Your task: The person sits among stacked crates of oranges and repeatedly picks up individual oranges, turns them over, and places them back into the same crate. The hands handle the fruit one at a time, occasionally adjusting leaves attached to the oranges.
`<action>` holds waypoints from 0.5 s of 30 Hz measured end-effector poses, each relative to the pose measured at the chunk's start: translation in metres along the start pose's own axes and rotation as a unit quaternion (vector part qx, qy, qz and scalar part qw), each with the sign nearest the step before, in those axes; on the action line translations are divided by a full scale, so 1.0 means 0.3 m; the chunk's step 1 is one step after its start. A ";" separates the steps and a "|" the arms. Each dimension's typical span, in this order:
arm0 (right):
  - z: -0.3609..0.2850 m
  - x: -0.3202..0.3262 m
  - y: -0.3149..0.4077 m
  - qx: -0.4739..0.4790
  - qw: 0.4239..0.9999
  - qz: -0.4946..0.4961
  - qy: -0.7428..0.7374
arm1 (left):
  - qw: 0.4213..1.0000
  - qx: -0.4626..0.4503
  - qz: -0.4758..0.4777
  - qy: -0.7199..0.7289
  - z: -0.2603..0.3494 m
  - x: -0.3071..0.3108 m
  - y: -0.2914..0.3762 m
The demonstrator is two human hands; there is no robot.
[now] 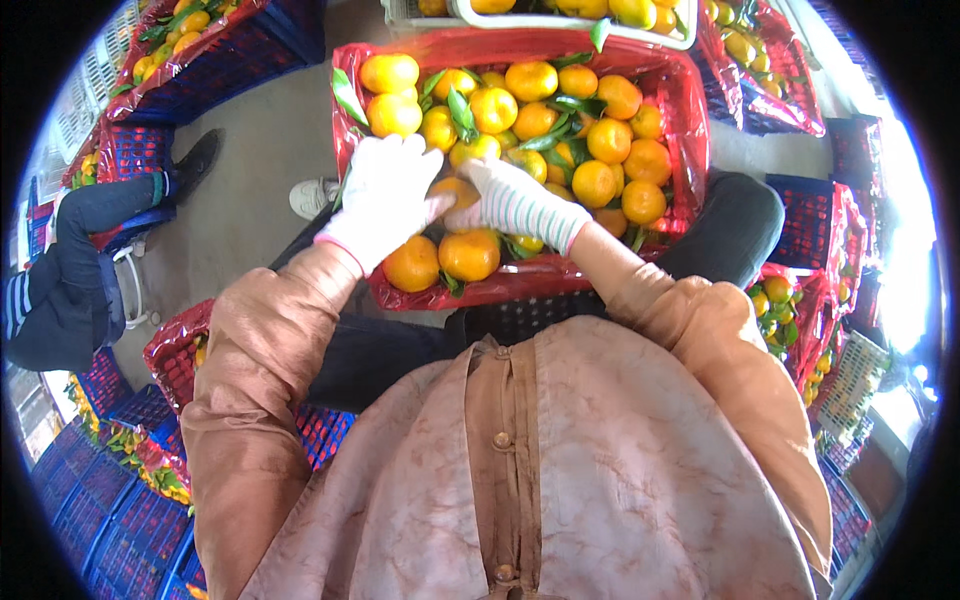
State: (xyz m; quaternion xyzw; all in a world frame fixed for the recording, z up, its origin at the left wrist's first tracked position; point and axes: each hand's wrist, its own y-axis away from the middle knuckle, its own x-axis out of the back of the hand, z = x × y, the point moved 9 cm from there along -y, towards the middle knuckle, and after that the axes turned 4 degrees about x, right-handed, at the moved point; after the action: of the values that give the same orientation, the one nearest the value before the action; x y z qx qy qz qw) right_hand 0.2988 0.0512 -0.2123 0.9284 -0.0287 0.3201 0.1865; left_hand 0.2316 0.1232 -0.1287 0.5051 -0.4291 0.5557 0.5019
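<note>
A crate lined with red plastic film (pixel 480 289) stands before me, holding many orange-yellow mandarins (pixel 595 184), some with green leaves (pixel 463 116). In its left half, my right hand (pixel 517 196), in a white glove with green stripes, has its fingers and thumb around one mandarin (pixel 455 193). My left hand (pixel 386 191), in a white glove, is just left of that fruit. Its thumb reaches the fruit's side, and its fingers point away over the crate's left part. What lies under the left palm is hidden. Two mandarins (pixel 411 264) sit at the near left corner.
A white plastic basket (pixel 577 21) of mandarins adjoins the crate's far side. Blue crates with red liners (pixel 225 75) stand left, with more fruit-filled ones (pixel 757 67) on the right. Another person's leg (pixel 112 206) is at far left. My knee (pixel 727 225) is beside the crate.
</note>
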 end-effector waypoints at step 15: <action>0.484 1.098 -0.027 -0.158 0.835 0.445 0.283 | 0.973 0.134 -0.182 -0.049 -0.057 -0.054 -0.034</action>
State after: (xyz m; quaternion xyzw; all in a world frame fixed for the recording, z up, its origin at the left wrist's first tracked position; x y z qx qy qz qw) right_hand 0.6462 0.0276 -0.1209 0.6420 -0.4351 0.6086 0.1678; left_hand 0.2394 0.1392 -0.1470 0.6643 -0.2757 0.4818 0.5005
